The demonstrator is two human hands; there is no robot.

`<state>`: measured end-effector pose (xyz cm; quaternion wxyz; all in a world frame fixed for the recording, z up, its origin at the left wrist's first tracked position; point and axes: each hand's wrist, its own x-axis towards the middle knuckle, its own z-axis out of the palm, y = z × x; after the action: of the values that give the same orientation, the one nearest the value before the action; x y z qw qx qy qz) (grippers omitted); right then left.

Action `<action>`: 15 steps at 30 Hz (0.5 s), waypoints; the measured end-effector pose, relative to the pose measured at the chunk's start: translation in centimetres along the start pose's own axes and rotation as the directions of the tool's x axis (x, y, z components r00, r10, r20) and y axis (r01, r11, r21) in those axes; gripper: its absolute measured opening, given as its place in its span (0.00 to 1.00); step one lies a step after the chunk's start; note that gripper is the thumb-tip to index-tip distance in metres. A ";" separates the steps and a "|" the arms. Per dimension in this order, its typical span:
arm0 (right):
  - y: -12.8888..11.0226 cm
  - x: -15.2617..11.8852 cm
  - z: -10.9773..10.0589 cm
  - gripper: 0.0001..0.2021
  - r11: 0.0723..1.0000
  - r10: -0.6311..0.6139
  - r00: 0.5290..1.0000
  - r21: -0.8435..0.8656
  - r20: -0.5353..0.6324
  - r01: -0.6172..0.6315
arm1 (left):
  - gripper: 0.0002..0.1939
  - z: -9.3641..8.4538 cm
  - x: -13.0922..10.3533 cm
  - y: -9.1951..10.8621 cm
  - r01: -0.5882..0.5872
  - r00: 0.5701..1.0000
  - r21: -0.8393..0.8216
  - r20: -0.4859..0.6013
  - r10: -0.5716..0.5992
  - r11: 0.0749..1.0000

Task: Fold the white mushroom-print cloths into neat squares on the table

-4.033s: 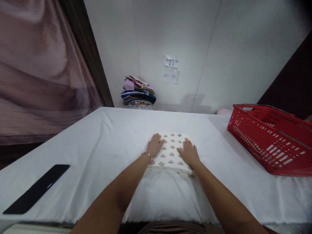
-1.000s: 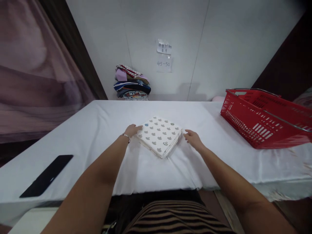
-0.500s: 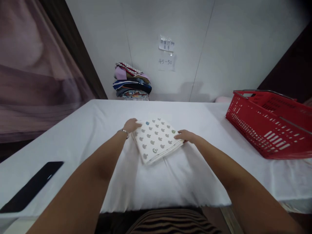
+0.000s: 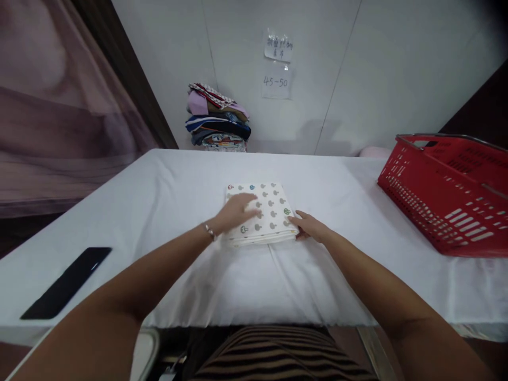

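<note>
A folded white cloth (image 4: 272, 203) with a print of small grey, green, blue and red mushroom shapes lies flat at the middle of the white-covered table (image 4: 178, 180). Over its left part is my left hand (image 4: 237, 210), fingers apart and slightly blurred, a bracelet at the wrist; whether it touches the cloth I cannot tell. At the cloth's lower right corner, my right hand (image 4: 308, 225) has its fingers spread, the fingertips at the edge.
A black phone-like slab (image 4: 67, 283) lies at the left front. Folded clothes (image 4: 218, 119) are stacked at the back against the wall, below two paper signs (image 4: 277, 79). A red plastic basket (image 4: 448, 196) stands at the right.
The cloth has turned and now lies squarer to the table's front edge. My left hand has let go of its upper left corner and moved right over it. The view has shifted slightly.
</note>
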<state>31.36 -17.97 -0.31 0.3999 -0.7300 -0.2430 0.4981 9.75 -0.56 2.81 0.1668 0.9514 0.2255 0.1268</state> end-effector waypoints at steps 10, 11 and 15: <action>0.9 -1.6 1.5 0.44 0.996 -0.090 0.995 0.011 -0.032 0.091 | 0.23 4.5 -6.0 1.9 -0.274 0.956 0.124 0.144 0.256 0.954; 1.2 -1.9 1.5 0.44 0.995 -0.091 0.995 0.025 -0.036 0.092 | 0.23 4.5 -6.0 1.7 -0.279 0.953 0.117 0.153 0.261 0.953; 2.4 -3.2 0.9 0.36 0.992 -0.116 0.985 0.026 -0.129 0.120 | 0.24 4.5 -6.3 1.8 -0.261 0.958 0.125 0.157 0.241 0.957</action>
<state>29.17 -21.39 -0.80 0.4557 -0.7377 -0.2511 0.4301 6.39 -6.23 -1.69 0.0954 0.9885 0.0990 0.0631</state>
